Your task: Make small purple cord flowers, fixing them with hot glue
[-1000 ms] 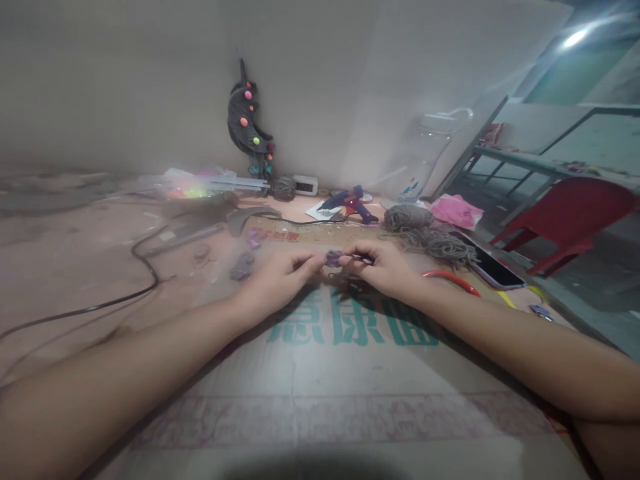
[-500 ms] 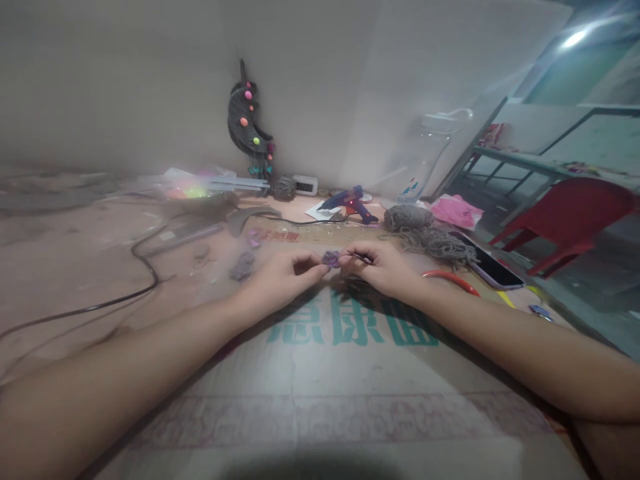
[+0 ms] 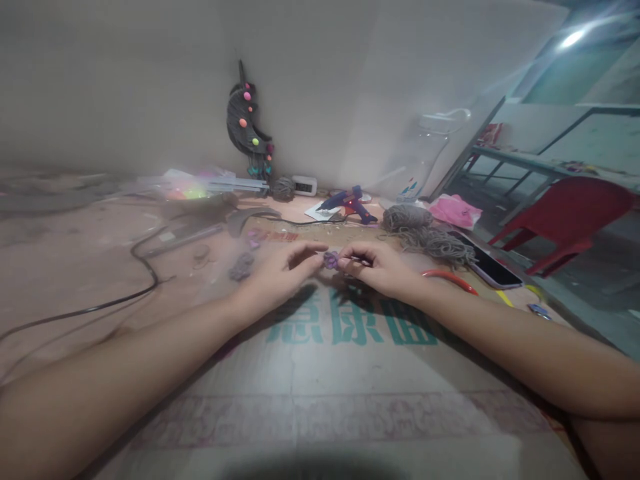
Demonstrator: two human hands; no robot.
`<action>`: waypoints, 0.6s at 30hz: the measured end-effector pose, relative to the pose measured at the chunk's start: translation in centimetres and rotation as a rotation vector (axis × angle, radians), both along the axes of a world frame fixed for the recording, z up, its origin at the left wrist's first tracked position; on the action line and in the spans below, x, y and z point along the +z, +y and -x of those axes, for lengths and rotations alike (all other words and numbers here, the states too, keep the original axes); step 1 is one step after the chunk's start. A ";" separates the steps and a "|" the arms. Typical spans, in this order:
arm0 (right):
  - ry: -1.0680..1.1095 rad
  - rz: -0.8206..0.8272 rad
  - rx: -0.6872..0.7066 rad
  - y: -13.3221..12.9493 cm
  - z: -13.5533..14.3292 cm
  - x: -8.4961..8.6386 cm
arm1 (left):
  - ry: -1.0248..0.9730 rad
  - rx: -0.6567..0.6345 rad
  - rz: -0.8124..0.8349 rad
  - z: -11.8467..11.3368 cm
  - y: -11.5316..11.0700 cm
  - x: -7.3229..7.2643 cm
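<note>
A small purple flower-like piece [image 3: 331,259] hangs between my two hands above the cardboard [image 3: 330,380]. My right hand [image 3: 373,265] pinches its right side between thumb and fingertips. At its left edge, my left hand [image 3: 290,270] has thumb and index finger parted, with the thumb tip beside the piece. Grey flower-like pieces [image 3: 242,266] and a pink-purple one [image 3: 255,239] lie left of my left hand.
Behind my hands are a blue glue gun [image 3: 350,202], a grey yarn ball [image 3: 284,189] and a small white clock [image 3: 305,185]. Loose grey yarn [image 3: 435,240], a phone [image 3: 490,263] and a red handle [image 3: 450,281] lie right. A black cable [image 3: 120,301] crosses the left.
The left thumb and index finger have opened away from the purple piece. My right hand still pinches it, and the piece shows more of its face.
</note>
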State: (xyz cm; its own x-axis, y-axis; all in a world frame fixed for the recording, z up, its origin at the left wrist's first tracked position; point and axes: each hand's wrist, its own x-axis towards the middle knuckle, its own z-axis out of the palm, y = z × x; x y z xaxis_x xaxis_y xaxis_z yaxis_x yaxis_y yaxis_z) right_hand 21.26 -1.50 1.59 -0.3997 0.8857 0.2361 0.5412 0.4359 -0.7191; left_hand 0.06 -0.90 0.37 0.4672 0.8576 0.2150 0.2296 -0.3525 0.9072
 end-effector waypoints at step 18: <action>-0.060 -0.357 -0.086 -0.2 -0.2 0.2 | -0.050 0.067 0.151 0.2 0.5 -0.2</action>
State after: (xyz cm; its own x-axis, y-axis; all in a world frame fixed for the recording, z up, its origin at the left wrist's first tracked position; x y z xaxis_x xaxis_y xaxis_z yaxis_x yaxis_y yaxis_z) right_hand 21.42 -1.73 1.78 -0.3500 0.7825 0.5149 0.6234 0.6049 -0.4955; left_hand -0.16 -0.37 0.13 0.4001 0.9108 0.1023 0.2015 -0.1963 0.9596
